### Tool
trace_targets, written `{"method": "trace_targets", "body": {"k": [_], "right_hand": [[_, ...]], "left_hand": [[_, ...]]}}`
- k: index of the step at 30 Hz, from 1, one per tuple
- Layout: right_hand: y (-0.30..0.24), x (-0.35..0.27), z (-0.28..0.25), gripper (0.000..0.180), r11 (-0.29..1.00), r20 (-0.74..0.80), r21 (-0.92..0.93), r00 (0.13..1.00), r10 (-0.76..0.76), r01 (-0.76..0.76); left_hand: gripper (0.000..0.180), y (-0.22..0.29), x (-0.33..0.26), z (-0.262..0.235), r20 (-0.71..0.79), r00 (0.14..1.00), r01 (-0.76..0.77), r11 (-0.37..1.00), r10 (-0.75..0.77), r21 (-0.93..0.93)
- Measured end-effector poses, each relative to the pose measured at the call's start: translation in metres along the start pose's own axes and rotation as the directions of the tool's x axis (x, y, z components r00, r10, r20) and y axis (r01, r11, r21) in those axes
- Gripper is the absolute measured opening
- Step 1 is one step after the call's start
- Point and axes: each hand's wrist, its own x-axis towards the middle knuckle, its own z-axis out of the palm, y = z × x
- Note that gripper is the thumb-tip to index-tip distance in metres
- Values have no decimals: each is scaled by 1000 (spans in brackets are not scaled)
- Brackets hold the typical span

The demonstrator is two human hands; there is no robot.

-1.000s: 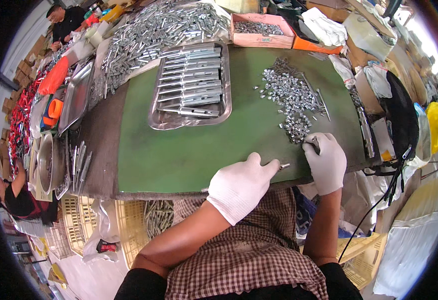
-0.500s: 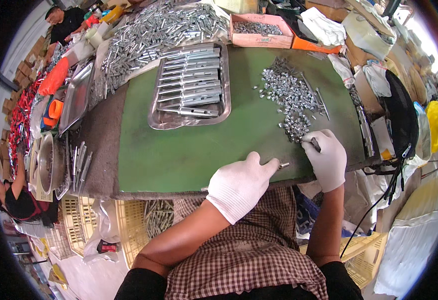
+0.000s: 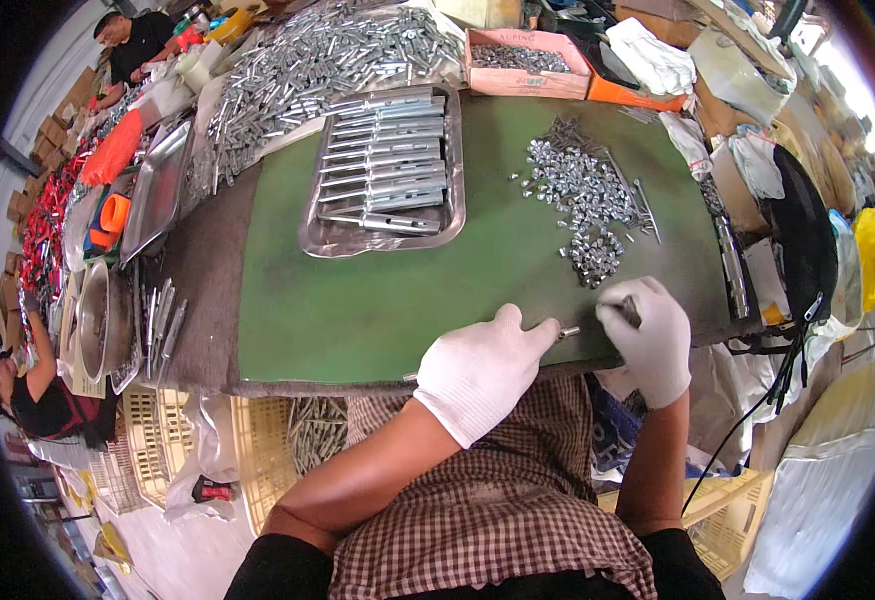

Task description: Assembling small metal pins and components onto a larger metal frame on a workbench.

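My left hand (image 3: 483,370), in a white knitted glove, is closed around a thin metal rod (image 3: 570,331) at the front edge of the green work mat (image 3: 358,315). Only the rod's ends stick out, one past the fingertips and one behind the palm. My right hand (image 3: 648,335), gloved alike, is held in a pinch to the right of the rod's tip. Something small and dark shows between its fingers, too hidden to name. Just beyond it lies a heap of small shiny metal pieces (image 3: 583,200), with a few long thin pins (image 3: 647,210) at its right side.
A metal tray (image 3: 333,240) holds a row of silver tubes with pointed rods (image 3: 393,190). A large heap of metal parts (image 3: 348,50) covers the back left. A pink box (image 3: 528,82) of small parts stands behind the mat. Two other people work at the left.
My right hand has drawn back from the heap of small pieces toward me, still pinched. My left hand and the rod have stayed nearly in place.
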Motion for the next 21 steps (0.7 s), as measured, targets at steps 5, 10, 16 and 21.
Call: {"method": "trace_targets", "body": {"k": [5, 10, 16, 21], "right_hand": [[-27, -13, 8, 9, 979, 81, 203, 997, 14, -30], [-31, -14, 14, 11, 997, 112, 68, 993, 27, -35], [-31, -18, 17, 15, 968, 104, 186, 983, 150, -168], [-29, -17, 19, 15, 984, 108, 142, 990, 89, -104]], "left_hand": [[24, 0, 1, -7, 33, 999, 20, 998, -18, -57], [25, -1, -1, -4, 14, 999, 41, 997, -40, -63], [30, 0, 0, 3, 16, 1000, 14, 996, -13, -91], [38, -7, -3, 6, 24, 999, -42, 996, 44, -81]]}}
